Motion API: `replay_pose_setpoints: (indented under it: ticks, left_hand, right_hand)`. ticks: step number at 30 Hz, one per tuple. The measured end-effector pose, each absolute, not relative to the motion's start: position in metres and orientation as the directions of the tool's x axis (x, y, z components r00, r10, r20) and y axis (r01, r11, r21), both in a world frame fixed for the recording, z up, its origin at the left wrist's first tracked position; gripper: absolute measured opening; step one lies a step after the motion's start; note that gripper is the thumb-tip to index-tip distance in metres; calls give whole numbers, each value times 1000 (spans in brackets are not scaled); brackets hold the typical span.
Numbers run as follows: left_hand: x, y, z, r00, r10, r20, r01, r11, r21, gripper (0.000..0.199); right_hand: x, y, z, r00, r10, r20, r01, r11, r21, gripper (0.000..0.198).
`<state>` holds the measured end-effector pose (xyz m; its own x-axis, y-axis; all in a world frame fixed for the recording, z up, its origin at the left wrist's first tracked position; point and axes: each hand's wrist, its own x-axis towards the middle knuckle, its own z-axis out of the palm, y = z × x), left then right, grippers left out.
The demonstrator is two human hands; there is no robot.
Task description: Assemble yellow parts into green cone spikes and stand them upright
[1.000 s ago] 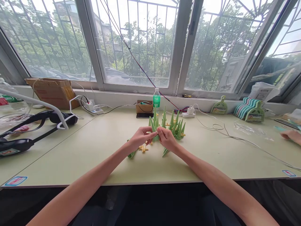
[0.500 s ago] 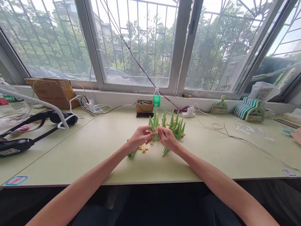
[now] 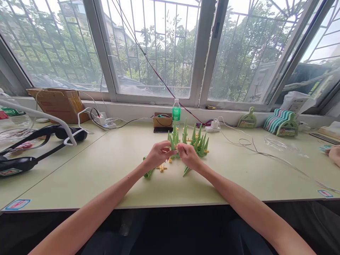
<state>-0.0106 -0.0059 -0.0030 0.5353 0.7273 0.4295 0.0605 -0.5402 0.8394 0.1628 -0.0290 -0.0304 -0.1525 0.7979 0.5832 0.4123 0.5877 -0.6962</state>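
Head view, from the left: a black headset [image 3: 39,141] lies at the edge of the worktop [image 3: 106,177] beside a cardboard box [image 3: 60,103] and a power strip [image 3: 106,124], all pushed back toward the window sill so the middle stays free for handling. There, the left hand [image 3: 158,154] and the right hand [image 3: 189,156] meet just above the surface, fingers pinched together on one green cone piece [image 3: 172,143] between them, held close and raised, probably so the small part can be lined up by eye. Just under the hands, loose yellow connectors [image 3: 161,168] and two fallen cones lie within easy reach. Behind stands the upright cluster of green cones [image 3: 195,140], with a green bottle [image 3: 176,111] beyond it at the sill. Farther right, a white cable [image 3: 265,153] trails across, a striped stack of parts [image 3: 278,122] sits near the window, and another person's hand [image 3: 335,154] rests at the far edge.
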Motion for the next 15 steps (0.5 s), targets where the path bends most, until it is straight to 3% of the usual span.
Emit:
replay_pose_setpoints:
  ticks: [6,15]
  left_hand:
    - [-10,-6,-4,543,695,471,131,-624,770,28]
    - [-6,-7,-5,504,768,396,82,-498,863,35]
  right_hand:
    - [163,-29,-29,-135,807,575,429,570,-700,49]
    - [158,-29,-28,-78,806,587,396,566,-723,51]
